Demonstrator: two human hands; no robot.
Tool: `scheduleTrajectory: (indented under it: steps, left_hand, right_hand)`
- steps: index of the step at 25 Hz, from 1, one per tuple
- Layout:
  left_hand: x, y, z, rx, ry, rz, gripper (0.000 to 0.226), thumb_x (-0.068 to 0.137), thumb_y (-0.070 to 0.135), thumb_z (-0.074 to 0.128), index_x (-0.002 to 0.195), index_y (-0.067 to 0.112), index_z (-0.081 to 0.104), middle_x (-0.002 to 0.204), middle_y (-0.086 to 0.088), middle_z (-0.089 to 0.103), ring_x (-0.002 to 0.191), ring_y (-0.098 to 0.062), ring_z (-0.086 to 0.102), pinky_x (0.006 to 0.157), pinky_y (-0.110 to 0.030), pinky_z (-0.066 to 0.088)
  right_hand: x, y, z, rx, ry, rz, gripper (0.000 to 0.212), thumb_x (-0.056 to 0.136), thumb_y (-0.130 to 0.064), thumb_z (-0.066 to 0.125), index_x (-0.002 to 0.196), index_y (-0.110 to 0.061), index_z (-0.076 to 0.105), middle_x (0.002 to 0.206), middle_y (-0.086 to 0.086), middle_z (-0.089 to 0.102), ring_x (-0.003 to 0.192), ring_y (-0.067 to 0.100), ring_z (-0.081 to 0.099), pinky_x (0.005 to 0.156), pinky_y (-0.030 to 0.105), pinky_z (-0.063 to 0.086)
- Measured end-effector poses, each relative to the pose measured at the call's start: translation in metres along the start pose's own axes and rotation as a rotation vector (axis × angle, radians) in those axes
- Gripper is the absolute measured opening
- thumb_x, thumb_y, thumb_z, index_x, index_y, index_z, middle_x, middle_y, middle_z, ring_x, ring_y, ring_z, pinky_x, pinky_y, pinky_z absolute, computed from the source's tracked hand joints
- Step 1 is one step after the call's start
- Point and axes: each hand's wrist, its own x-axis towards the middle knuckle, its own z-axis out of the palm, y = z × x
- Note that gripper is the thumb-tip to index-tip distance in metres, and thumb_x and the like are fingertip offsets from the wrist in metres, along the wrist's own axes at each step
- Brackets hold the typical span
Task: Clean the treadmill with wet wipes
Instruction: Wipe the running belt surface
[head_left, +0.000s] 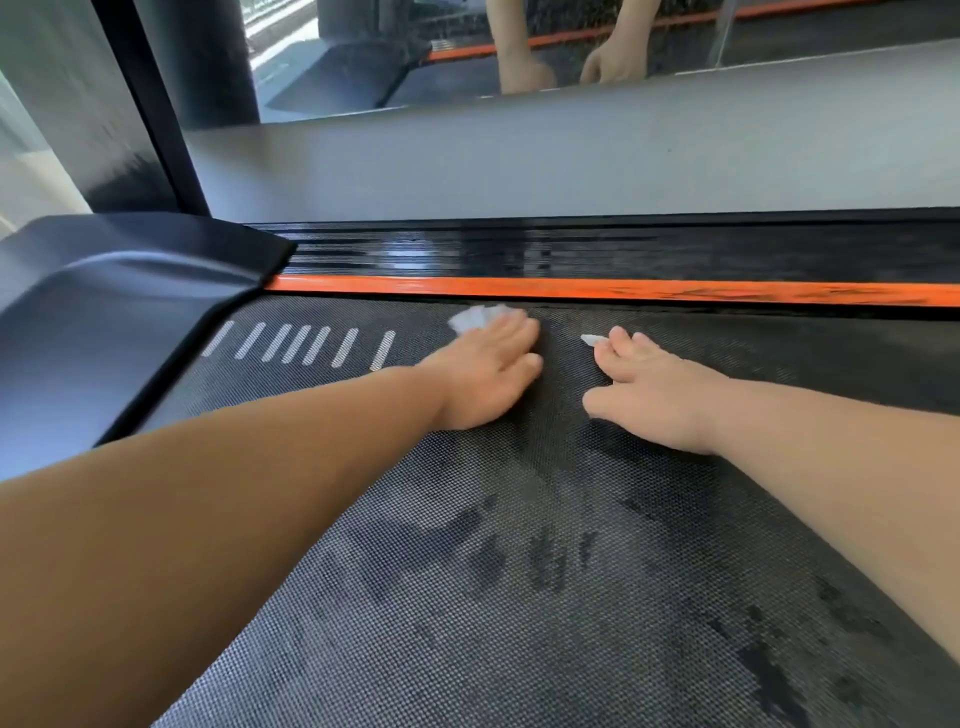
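head view looks down across the treadmill belt (519, 649), whose woven grey surface carries dark damp patches (545, 564) closest to the person. two bare forearms reach forward over it, one from each side. farther on, the left hand (488, 374) lies palm down on the belt with fingers straight and close together, pressing a crumpled white wet wipe (475, 317) that sticks out past its fingertips. the right hand (649, 400) lies just beside it, not touching it, also flat on the belt with fingers slightly spread. a small corner of a second wipe (592, 340) shows at its fingertips, the rest hidden under the hand. neither hand curls round anything. left of the left hand, a row of slanted white stripes (301, 343) is printed on the belt. beyond the fingertips runs an orange strip (571, 288), then a glossy black ribbed side rail (519, 252). a black plastic cover (104, 312) sits at the left end of the belt. past the rail stands a grey ledge (519, 156), and above it a reflective panel (779, 31) mirrors both hands.
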Motion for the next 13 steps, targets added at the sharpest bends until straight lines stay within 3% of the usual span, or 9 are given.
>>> scheduleTrajectory:
  steps: [2,4,7,10,13]
  left_hand:
    - [0.013,0.013,-0.007,0.011,-0.041,0.126,0.057,0.112,0.035,0.031,0.164,0.016,0.019,0.173,-0.002,0.01,0.158,-0.013,0.002,0.122,-0.022,-0.002]
    - [0.02,-0.004,-0.009,0.052,-0.014,0.099,0.058,0.112,0.038,0.028,0.165,0.021,0.014,0.173,0.001,0.006,0.159,-0.012,0.001,0.126,-0.026,-0.001]
    - [0.014,-0.033,0.005,0.175,0.096,-0.114,0.062,0.11,0.043,0.021,0.165,0.017,0.009,0.173,-0.002,0.007,0.159,-0.019,0.004,0.129,-0.036,0.005]
    - [0.019,-0.014,0.017,0.123,0.185,-0.318,0.064,0.11,0.042,0.018,0.162,0.006,0.015,0.171,-0.012,0.011,0.159,-0.026,0.004,0.129,-0.041,0.007]
    - [0.023,0.035,0.016,0.051,0.096,-0.015,0.049,0.111,0.03,0.024,0.152,0.006,0.038,0.165,-0.012,0.027,0.155,-0.022,0.016,0.127,-0.04,0.013]
  right_hand:
    - [0.001,-0.001,-0.002,-0.002,-0.008,0.006,0.082,0.097,-0.045,0.042,0.165,-0.026,0.002,0.17,-0.011,-0.017,0.156,0.01,-0.016,0.127,0.041,-0.001]
    - [0.003,-0.001,-0.001,0.009,-0.019,-0.006,0.082,0.097,-0.044,0.041,0.165,-0.024,0.001,0.17,-0.01,-0.017,0.156,0.011,-0.017,0.128,0.042,0.0]
    - [0.007,0.006,0.003,0.014,-0.021,-0.017,0.086,0.092,-0.049,0.04,0.164,-0.026,0.0,0.17,-0.013,-0.018,0.157,0.014,-0.017,0.127,0.046,0.003]
    - [0.009,0.007,0.003,-0.011,-0.018,-0.018,0.09,0.086,-0.053,0.036,0.164,-0.025,0.001,0.171,-0.012,-0.016,0.157,0.015,-0.016,0.127,0.048,0.005]
    - [0.014,0.004,0.001,-0.015,0.012,-0.028,0.082,0.092,-0.046,0.038,0.164,-0.02,0.008,0.172,-0.001,-0.004,0.158,0.018,-0.008,0.126,0.045,0.008]
